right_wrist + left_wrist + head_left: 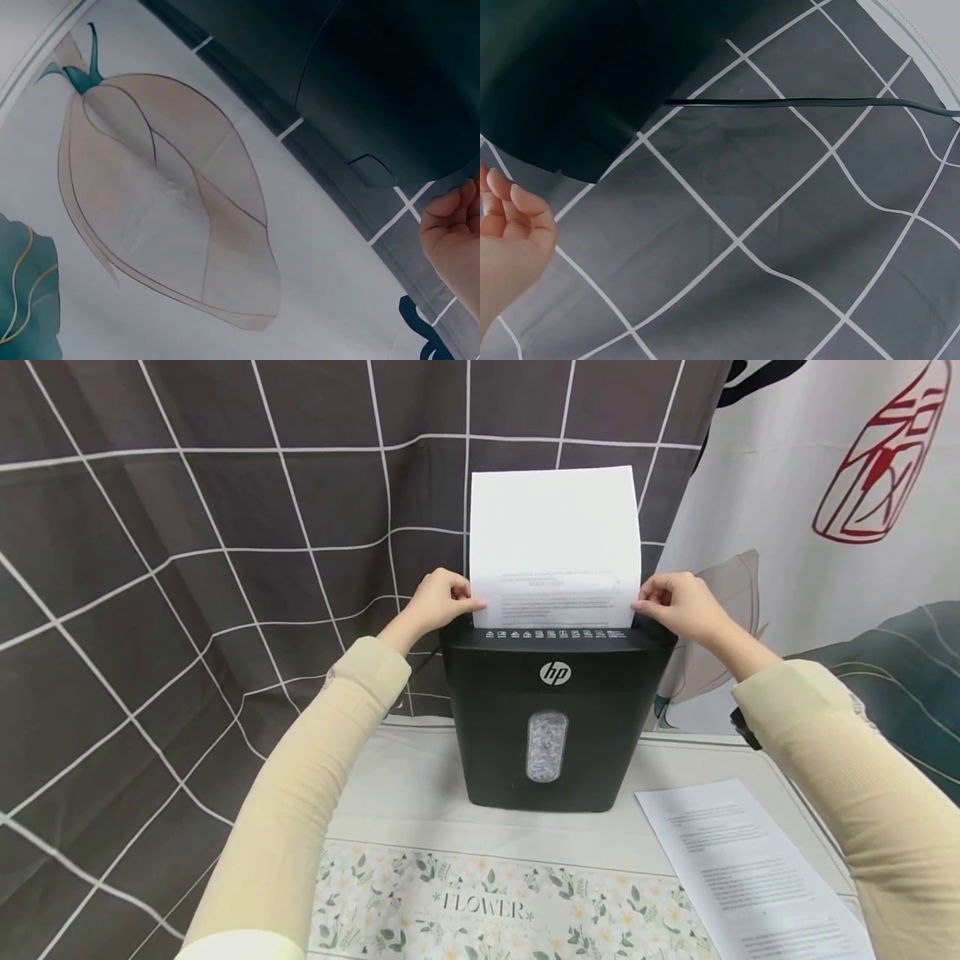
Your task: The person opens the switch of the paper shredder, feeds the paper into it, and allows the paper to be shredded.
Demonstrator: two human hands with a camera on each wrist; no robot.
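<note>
A printed sheet of paper stands upright at the top slot of a black HP paper shredder. My left hand pinches the sheet's left edge between thumb and fingers, just above the shredder's lid. On the opposite side my right hand pinches the right edge at about the same height. The sheet's lower end is hidden behind the lid's front. In the left wrist view the left hand shows curled fingers beside the dark shredder body; the right wrist view shows part of the right hand likewise.
Shredded paper shows through the shredder's window. Another printed sheet lies on the table at the right. A floral mat covers the front. Behind hangs a dark grid-patterned cloth. A cable runs from the shredder.
</note>
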